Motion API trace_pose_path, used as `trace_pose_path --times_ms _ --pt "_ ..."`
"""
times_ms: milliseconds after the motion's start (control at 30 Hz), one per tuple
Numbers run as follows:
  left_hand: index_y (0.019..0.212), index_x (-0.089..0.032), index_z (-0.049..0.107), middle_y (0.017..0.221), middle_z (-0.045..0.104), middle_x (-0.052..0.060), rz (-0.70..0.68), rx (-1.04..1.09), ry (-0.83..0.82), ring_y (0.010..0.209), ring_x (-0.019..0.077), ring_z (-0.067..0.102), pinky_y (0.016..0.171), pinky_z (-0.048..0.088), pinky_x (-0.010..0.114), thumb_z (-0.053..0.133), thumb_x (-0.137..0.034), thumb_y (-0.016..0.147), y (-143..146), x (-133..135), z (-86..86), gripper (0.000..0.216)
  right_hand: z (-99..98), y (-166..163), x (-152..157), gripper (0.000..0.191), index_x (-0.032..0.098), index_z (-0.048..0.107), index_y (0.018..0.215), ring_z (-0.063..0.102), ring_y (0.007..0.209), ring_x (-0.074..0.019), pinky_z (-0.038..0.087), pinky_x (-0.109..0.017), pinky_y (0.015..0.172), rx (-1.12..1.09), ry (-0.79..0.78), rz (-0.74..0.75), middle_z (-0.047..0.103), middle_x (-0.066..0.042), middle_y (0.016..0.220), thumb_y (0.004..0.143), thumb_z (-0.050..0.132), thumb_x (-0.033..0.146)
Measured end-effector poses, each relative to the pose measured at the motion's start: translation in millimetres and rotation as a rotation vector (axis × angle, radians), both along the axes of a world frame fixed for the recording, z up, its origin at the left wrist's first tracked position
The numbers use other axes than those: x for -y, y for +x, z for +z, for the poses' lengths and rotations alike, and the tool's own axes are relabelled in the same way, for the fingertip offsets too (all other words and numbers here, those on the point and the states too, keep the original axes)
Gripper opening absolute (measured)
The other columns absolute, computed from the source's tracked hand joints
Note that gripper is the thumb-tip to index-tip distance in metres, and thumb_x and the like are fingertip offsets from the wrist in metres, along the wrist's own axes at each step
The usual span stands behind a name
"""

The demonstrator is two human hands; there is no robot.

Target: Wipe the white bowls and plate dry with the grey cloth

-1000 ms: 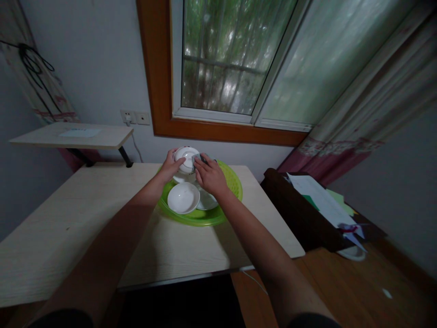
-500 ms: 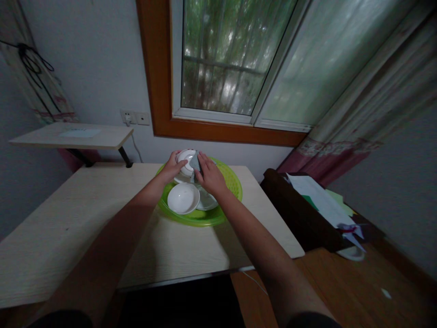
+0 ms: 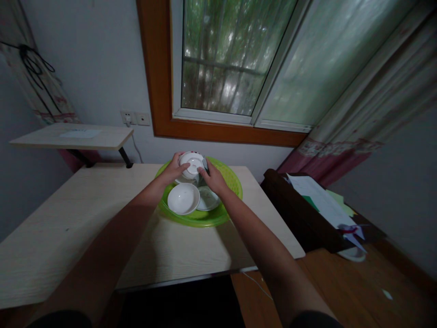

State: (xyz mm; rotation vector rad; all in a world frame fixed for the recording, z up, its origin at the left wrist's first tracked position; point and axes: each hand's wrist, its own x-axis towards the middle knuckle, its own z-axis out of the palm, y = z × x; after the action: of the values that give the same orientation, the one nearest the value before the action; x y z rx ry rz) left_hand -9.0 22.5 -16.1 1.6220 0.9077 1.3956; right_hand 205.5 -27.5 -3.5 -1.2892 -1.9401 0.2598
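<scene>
A white bowl (image 3: pixel 192 163), its underside with the foot ring facing me, is tilted above the far part of a green plastic basket (image 3: pixel 235 187). My left hand (image 3: pixel 173 170) grips its left side, thumb across the base. At the bowl's right edge, my right hand (image 3: pixel 215 178) is closed on a grey cloth (image 3: pixel 205 163), its thumb against the bowl; most of the cloth is hidden. Below my hands, another white bowl (image 3: pixel 183 199) sits upright in the basket, beside a pale shallow dish (image 3: pixel 207 199). More white crockery lies partly covered under the held bowl.
The basket stands at the back of a light wooden table (image 3: pixel 102 196). A raised shelf (image 3: pixel 71 136) with a paper rises at the back left. Behind are a window (image 3: pixel 225 68) and wall sockets (image 3: pixel 134 118). Right of the table, a dark brown box (image 3: pixel 290 205) carries papers.
My right hand has moved from over the bowl's face to its right edge, taking the cloth along. More of the bowl's base shows, and the bowl has shifted slightly right.
</scene>
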Motion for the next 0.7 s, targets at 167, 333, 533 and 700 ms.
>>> trace_pose_path --times_ms 167,333,533,700 --pt "0.134 -0.021 0.049 0.142 0.059 0.014 -0.034 -0.035 0.019 0.130 0.0287 0.057 0.113 0.044 0.043 0.079 -0.049 0.071 3.0 9.7 6.6 0.074 3.0 -0.8 2.2 0.067 0.013 0.037 0.159 0.049 0.146 -0.0296 0.039 -0.050 0.122 -0.011 0.133 0.065 0.047 -0.019 0.159 0.105 0.044 0.052" --pt "0.131 -0.023 0.053 0.135 0.062 0.011 -0.042 -0.124 0.016 0.124 0.0287 0.060 0.107 0.048 0.040 0.081 -0.047 0.067 5.8 15.4 10.2 0.074 14.6 -6.4 10.9 0.059 0.016 0.040 0.158 0.040 0.152 -0.0266 0.033 -0.048 0.127 0.144 0.271 0.152 0.045 -0.016 0.162 0.106 0.043 0.043" --pt "0.129 -0.021 0.055 0.135 0.062 0.014 -0.034 -0.113 0.057 0.126 0.0301 0.059 0.110 0.046 0.042 0.082 -0.044 0.065 9.1 15.6 12.8 0.074 18.8 -9.4 12.3 0.058 0.020 0.041 0.158 0.038 0.153 -0.0267 0.031 -0.050 0.128 0.171 0.296 0.171 0.044 -0.014 0.162 0.106 0.045 0.045" --pt "0.133 -0.023 0.053 0.140 0.061 0.013 -0.031 -0.067 0.036 0.130 0.0301 0.058 0.112 0.045 0.044 0.081 -0.045 0.068 7.1 17.3 14.2 0.074 8.9 -1.9 -0.2 0.068 0.017 0.042 0.156 0.048 0.145 -0.0296 0.037 -0.050 0.123 -0.028 0.198 0.123 0.050 -0.018 0.157 0.101 0.053 0.054"
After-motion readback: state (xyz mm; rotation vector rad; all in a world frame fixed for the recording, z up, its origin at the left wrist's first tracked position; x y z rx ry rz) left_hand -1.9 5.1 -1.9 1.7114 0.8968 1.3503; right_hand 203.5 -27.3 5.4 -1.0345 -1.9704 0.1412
